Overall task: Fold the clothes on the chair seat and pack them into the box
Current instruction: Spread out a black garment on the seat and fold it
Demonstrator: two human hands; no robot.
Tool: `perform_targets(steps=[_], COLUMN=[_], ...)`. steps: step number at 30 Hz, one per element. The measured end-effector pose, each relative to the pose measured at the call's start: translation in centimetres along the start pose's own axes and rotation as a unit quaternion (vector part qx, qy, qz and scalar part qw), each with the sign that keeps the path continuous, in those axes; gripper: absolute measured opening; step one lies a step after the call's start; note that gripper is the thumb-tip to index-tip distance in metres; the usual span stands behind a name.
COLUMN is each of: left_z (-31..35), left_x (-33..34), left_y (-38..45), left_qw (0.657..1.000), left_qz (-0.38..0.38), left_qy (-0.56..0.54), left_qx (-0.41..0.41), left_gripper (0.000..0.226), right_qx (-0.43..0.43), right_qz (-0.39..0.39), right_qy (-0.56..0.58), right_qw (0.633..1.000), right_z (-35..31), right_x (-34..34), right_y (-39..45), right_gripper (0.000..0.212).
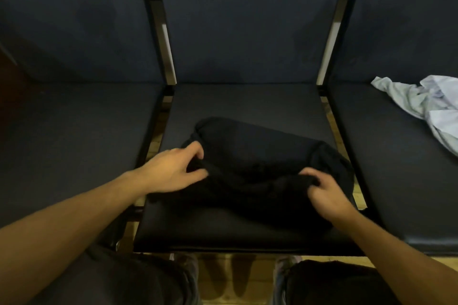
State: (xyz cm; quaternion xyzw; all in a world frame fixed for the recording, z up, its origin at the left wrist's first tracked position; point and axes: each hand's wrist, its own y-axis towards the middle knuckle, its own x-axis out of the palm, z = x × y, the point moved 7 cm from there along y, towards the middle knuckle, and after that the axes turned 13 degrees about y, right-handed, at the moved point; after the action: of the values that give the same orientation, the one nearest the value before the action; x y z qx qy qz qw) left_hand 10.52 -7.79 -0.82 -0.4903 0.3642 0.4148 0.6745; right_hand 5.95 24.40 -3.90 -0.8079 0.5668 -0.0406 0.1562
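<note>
Here, folding a black garment point(262, 156) on the middle seat point(247, 104).
Left hand point(171, 171) and right hand point(324, 193) each pinch its near edge; lifting both evenly should keep the fold square. No box shows.

A black garment point(260, 163) lies bunched across the near half of the middle chair seat point(247, 104); pale crumpled clothes point(426, 104) lie on the right seat.

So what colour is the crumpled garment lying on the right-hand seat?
Pale grey-white, plain as far as the head view shows.
</note>
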Motion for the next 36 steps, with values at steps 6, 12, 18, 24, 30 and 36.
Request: perform_targets(steps=[6, 12, 18, 24, 30, 36], left_z=[-1.6, -3.5, -5.4, -8.6, -9.4, -9.8], left_x=[2.3, 5.6, 4.0, -0.4, 2.1, 2.3], left_y=[3.2, -1.6, -3.9, -2.3, -0.2, 0.0], left_qw=[0.993, 0.959, 0.973, 0.903, 0.917, 0.937], left_qz=[-0.111, -0.273, -0.171, 0.083, 0.024, 0.015], left_qy=[0.027, -0.069, -0.134, -0.351, -0.299, -0.262], left_qx=[-0.021, -0.029, -0.076, -0.234, -0.264, -0.229], left_gripper=[0.041, 0.035, 0.04, 0.019, 0.022, 0.02], right_qx=[0.132, 0.034, 0.047, 0.026, 0.142, 0.107], right_qz=[0.163, 0.014, -0.085, 0.113, 0.055, -0.056], right_qy=[0.061, -0.166, -0.199, -0.013, -0.184, -0.34], right_qw=[0.976, 0.986, 0.975, 0.993, 0.971, 0.933], right_z=[1.7, -0.3, -0.8, -2.7, -0.5, -1.4], right_x=[-4.9, -3.1, -1.1, -3.9, -4.6, -4.0], right_y=[2.0, 4.2, 4.9, 6.1, 8.8, 10.8], right_gripper=[0.026, 0.034, 0.008, 0.028, 0.037, 0.059])
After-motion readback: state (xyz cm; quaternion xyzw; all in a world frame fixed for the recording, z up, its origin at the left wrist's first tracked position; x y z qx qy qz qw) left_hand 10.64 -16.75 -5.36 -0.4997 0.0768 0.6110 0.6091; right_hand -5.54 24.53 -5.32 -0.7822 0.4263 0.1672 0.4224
